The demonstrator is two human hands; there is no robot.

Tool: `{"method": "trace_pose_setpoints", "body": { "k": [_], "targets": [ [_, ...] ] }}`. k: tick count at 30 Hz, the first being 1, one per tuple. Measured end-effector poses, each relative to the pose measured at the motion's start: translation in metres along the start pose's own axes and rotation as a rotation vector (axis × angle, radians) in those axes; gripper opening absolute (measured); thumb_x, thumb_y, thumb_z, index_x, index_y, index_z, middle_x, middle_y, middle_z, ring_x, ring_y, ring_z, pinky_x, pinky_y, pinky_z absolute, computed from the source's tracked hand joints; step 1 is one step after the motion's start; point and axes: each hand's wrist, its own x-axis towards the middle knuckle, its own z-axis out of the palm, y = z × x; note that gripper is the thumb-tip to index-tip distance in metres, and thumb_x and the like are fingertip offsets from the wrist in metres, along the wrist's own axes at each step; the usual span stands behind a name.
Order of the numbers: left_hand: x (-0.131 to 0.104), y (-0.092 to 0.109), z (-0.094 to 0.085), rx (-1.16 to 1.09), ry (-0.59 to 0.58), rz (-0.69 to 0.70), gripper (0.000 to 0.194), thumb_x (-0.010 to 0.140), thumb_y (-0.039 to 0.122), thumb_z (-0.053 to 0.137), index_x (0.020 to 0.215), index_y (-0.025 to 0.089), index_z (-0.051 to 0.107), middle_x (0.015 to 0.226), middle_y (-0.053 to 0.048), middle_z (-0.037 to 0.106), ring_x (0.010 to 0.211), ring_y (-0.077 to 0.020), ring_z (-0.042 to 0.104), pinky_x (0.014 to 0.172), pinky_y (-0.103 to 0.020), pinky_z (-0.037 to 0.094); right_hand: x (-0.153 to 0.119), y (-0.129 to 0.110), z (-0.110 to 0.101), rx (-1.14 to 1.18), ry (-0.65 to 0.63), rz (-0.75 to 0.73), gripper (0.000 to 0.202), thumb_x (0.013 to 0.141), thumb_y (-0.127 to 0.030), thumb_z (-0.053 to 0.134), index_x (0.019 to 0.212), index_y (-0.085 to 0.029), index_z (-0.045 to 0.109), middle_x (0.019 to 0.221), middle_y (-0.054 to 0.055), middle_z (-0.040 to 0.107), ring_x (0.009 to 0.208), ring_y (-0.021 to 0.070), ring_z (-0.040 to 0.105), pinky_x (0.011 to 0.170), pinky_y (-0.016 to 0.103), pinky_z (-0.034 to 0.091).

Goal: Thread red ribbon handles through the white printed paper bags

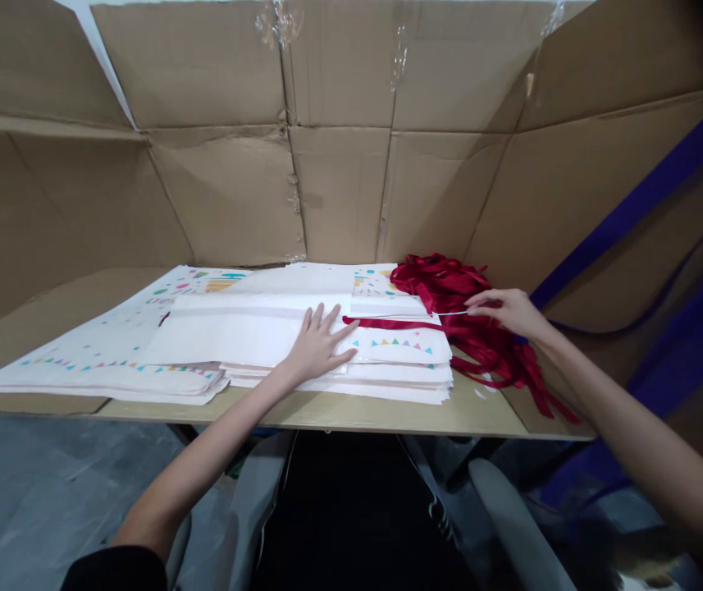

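My left hand [317,343] lies flat with spread fingers on a folded white paper sheet [234,332], which rests on a stack of printed papers [397,379]. Just right of its fingertips, a red ribbon [394,324] runs across the paper toward the right. My right hand [508,308] is raised slightly at the right, thumb and fingers pinched on the end of a thin white strip [453,313]. The strip stretches left to the paper, along its folded edge above the ribbon. Whether it is still stuck there I cannot tell.
A heap of red ribbons [437,279] lies behind and below my right hand, trailing over the table's right side. Another stack of printed paper [93,349] sits at the left. Cardboard walls [339,189] enclose the table [339,414]. Purple ribbons [640,201] hang at the right.
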Motion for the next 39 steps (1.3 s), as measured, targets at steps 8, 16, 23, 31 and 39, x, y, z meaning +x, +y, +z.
{"method": "trace_pose_setpoints", "body": {
  "k": [8, 16, 23, 31, 39],
  "targets": [
    [0.002, 0.000, -0.004, 0.018, -0.016, -0.051, 0.056, 0.088, 0.058, 0.047, 0.140, 0.035, 0.045, 0.152, -0.009, 0.032, 0.138, -0.0422, 0.022, 0.109, -0.059, 0.017, 0.030, -0.064, 0.067, 0.000, -0.152, -0.213, 0.015, 0.072, -0.034, 0.068, 0.077, -0.021, 0.073, 0.083, 0.003, 0.074, 0.080, 0.0201, 0.066, 0.078, 0.031, 0.049],
    [0.002, 0.001, -0.007, 0.013, -0.008, -0.028, 0.055, 0.088, 0.057, 0.048, 0.138, 0.035, 0.049, 0.151, -0.007, 0.034, 0.138, -0.0404, 0.024, 0.109, -0.055, 0.024, 0.039, -0.110, 0.139, 0.141, -0.232, -0.279, 0.007, 0.074, -0.018, 0.064, 0.076, -0.017, 0.071, 0.072, 0.002, 0.071, 0.067, 0.0149, 0.063, 0.065, 0.025, 0.047],
    [0.000, 0.002, -0.005, -0.012, 0.006, -0.033, 0.053, 0.088, 0.054, 0.051, 0.137, 0.035, 0.050, 0.151, -0.007, 0.033, 0.138, -0.0412, 0.022, 0.109, -0.056, 0.023, 0.046, -0.129, 0.172, 0.119, -0.164, -0.319, 0.012, 0.075, -0.007, 0.064, 0.076, -0.017, 0.070, 0.074, 0.002, 0.071, 0.068, 0.0140, 0.063, 0.067, 0.025, 0.046],
    [0.000, -0.008, -0.015, -0.117, -0.072, 0.007, 0.052, 0.092, 0.052, 0.043, 0.140, 0.031, 0.047, 0.155, -0.008, 0.026, 0.141, -0.0348, 0.021, 0.111, -0.051, 0.024, 0.037, -0.122, 0.172, -0.114, -0.106, -0.449, 0.020, 0.076, -0.001, 0.057, 0.080, -0.015, 0.070, 0.083, 0.006, 0.071, 0.078, 0.0166, 0.063, 0.076, 0.028, 0.046],
    [0.004, -0.036, -0.019, 0.051, -0.055, -0.170, 0.056, 0.096, 0.048, 0.035, 0.145, 0.023, 0.038, 0.151, -0.007, 0.035, 0.140, -0.0298, 0.027, 0.113, -0.053, 0.020, 0.030, -0.112, 0.163, -0.146, -0.066, -0.442, 0.021, 0.077, -0.002, 0.055, 0.079, -0.017, 0.070, 0.084, 0.007, 0.072, 0.079, 0.0194, 0.064, 0.076, 0.031, 0.046]
  ]
}}
